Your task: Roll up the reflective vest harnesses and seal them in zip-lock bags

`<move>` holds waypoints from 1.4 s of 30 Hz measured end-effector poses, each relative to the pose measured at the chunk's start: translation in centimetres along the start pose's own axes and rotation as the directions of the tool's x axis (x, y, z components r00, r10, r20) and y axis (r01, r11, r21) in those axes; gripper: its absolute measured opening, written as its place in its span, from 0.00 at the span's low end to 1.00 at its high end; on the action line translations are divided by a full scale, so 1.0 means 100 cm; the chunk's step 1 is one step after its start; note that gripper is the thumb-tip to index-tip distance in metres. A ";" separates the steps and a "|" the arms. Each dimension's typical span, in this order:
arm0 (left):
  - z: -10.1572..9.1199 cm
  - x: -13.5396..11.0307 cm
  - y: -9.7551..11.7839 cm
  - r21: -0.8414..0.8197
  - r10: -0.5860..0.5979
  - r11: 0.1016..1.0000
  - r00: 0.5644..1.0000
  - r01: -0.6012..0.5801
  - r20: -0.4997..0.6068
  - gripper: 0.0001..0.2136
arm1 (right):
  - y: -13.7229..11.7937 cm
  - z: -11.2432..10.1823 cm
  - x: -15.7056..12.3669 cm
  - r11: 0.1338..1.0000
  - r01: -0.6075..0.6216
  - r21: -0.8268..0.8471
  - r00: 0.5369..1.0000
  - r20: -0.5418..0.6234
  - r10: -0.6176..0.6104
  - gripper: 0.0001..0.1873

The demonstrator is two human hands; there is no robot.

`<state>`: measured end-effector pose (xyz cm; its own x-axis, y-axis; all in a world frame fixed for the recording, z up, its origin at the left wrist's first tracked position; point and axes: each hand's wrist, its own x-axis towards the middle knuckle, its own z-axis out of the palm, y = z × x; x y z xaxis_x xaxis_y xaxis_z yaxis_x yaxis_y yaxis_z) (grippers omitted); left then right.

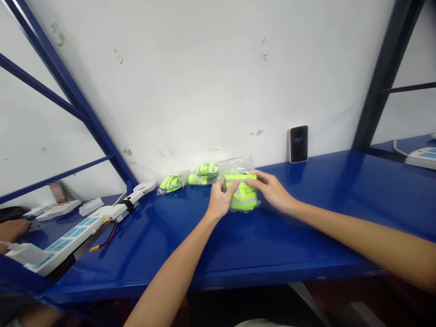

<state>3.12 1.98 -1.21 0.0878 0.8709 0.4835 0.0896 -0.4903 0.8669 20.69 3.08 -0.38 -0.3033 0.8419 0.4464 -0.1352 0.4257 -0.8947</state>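
A folded neon-yellow vest with grey reflective strips sits in a clear plastic bag (242, 195) on the blue shelf (272, 245), near the wall. My left hand (220, 200) pinches the bag's left upper edge with closed fingers. My right hand (272, 190) grips its right side, thumb and fingers on the top of the bundle. Two more bagged yellow vests (203, 173) (172, 182) lie just left of it against the wall.
A black device with a blue display (299, 144) leans on the wall at the back right. A white power strip (73, 236), a small white fan (145, 187) and red wires (105, 238) lie at the left. Another person's hand (12, 229) shows at the far left. Blue rack posts rise on both sides.
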 end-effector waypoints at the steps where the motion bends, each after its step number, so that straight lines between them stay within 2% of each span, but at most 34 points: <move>1: 0.002 -0.001 -0.001 0.034 0.003 0.999 1.000 -0.002 -0.014 0.20 | 0.000 -0.001 0.001 1.000 -0.018 -0.008 1.000 -0.023 0.018 0.14; 4: 0.005 -0.002 0.000 0.151 0.021 0.988 0.999 -0.014 -0.048 0.21 | -0.002 -0.002 0.002 0.998 -0.056 -0.022 0.998 -0.035 0.055 0.14; 6: 0.003 -0.003 0.002 0.259 0.065 0.965 0.996 -0.047 -0.059 0.21 | -0.003 -0.002 0.001 0.998 -0.059 -0.005 0.998 0.021 0.059 0.15; 11: -0.010 -0.002 0.002 0.493 0.239 0.853 0.968 -0.171 -0.079 0.22 | -0.002 0.000 -0.004 0.999 -0.020 -0.049 0.976 0.213 0.031 0.35; 14: -0.015 -0.002 -0.002 0.518 0.242 0.839 0.967 -0.168 -0.078 0.23 | 0.001 -0.002 -0.005 0.984 0.013 -0.180 0.969 0.245 0.032 0.38; 17: -0.014 -0.002 -0.003 0.436 0.189 0.887 0.981 -0.153 -0.040 0.20 | 0.005 -0.003 -0.005 0.957 0.059 -0.282 0.979 0.204 -0.001 0.37; 21: -0.007 0.001 0.000 0.201 0.117 0.974 0.992 -0.106 -0.042 0.17 | 0.006 -0.002 -0.006 0.924 0.115 -0.365 0.985 0.162 -0.058 0.35; 24: -0.002 0.003 0.001 0.017 0.055 0.998 0.997 -0.054 -0.051 0.16 | 0.003 -0.001 -0.008 0.878 0.160 -0.451 0.984 0.145 -0.105 0.33; 27: 0.003 0.004 -0.001 -0.103 0.002 0.995 0.998 -0.009 -0.069 0.16 | 0.002 0.000 -0.008 0.840 0.214 -0.498 0.975 0.156 -0.156 0.32; 31: 0.009 0.004 -0.002 -0.182 -0.042 0.983 0.989 0.016 -0.139 0.15 | 0.003 0.001 -0.007 0.793 0.263 -0.549 0.964 0.178 -0.197 0.31; 37: 0.012 0.004 -0.003 -0.230 -0.072 0.973 0.973 0.020 -0.221 0.10 | 0.004 0.002 -0.007 0.755 0.239 -0.611 0.969 0.194 -0.150 0.32; 42: 0.011 0.007 -0.020 -0.339 -0.158 0.938 0.960 0.073 -0.231 0.11 | 0.006 0.000 -0.005 0.748 0.186 -0.637 0.980 0.171 -0.099 0.31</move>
<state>4.08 3.57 -2.75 -0.1590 0.9212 0.3551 -0.2462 -0.3853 0.8893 20.76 2.85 -1.12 -0.4448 0.7266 0.5236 0.4428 0.6866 -0.5767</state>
